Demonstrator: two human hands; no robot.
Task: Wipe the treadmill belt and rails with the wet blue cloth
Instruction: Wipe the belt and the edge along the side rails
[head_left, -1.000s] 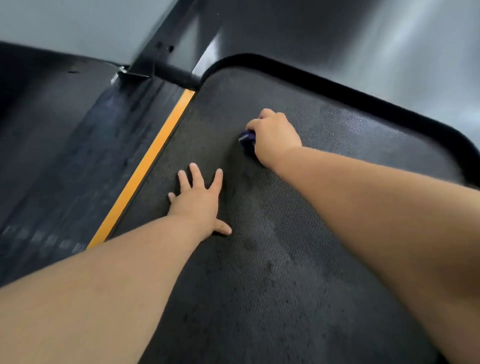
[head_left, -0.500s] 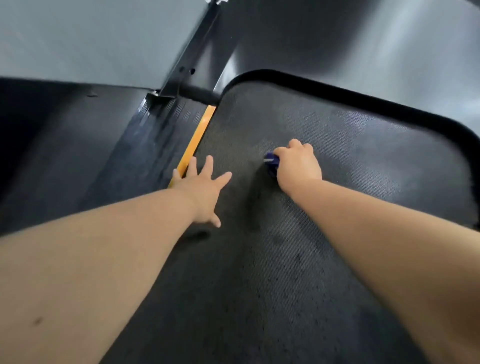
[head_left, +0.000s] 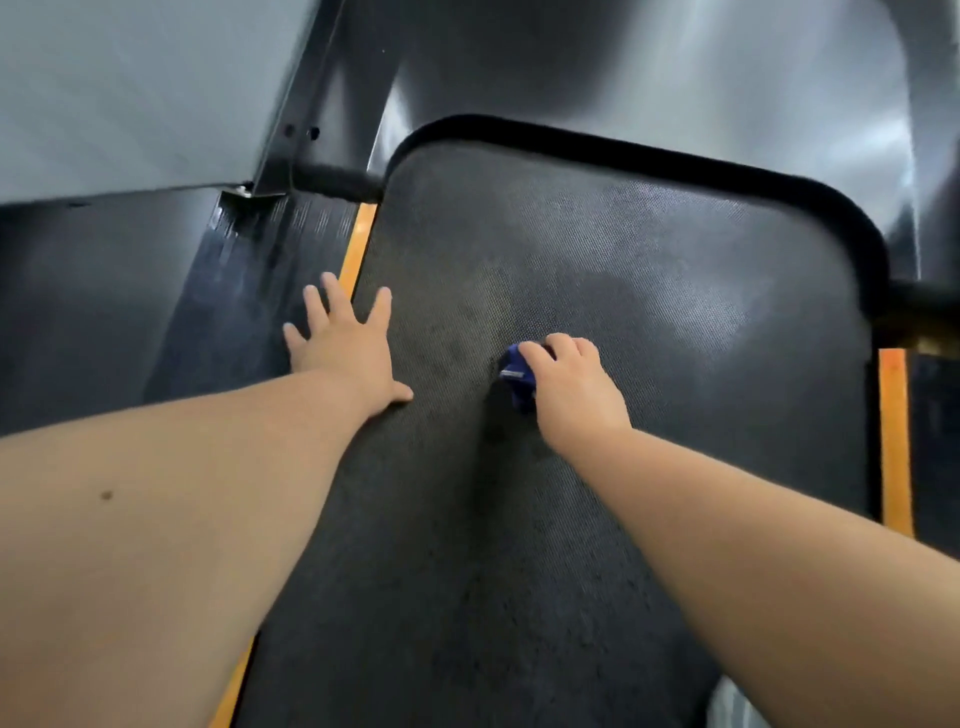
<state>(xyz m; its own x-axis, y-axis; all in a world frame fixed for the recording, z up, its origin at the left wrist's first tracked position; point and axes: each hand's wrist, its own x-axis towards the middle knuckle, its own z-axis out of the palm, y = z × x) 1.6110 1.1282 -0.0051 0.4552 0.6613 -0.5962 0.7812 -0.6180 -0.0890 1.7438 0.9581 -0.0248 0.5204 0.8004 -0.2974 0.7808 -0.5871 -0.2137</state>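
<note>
The blue cloth is near the middle of the frame, squashed into a small ball on the treadmill belt. The right hand has its fingers curled round the cloth and holds it down on the belt. Only a bit of blue peeks out on the left of the hand.

The left hand is just left of the middle. It lies flat with its fingers spread wide and holds nothing. Its palm sits at the belt's left edge. Its fingers reach over the orange stripe toward the dark left rail.

The cloth looks soft, floppy and light. Because it is wet, it will likely slide well on the bumpy belt, but it could slip out of a loose hold. The best place to hold it looks like the top of the ball, with the palm pushing down. Opening it out flat would cover more belt with each wipe.

The belt looks rough and a bit shiny in patches, maybe damp. It might roll a little when pushed hard, so the flat left hand helps to steady things.

The right rail, beside the other orange stripe at the right edge of the frame, looks dry and probably needs wiping too.
</note>
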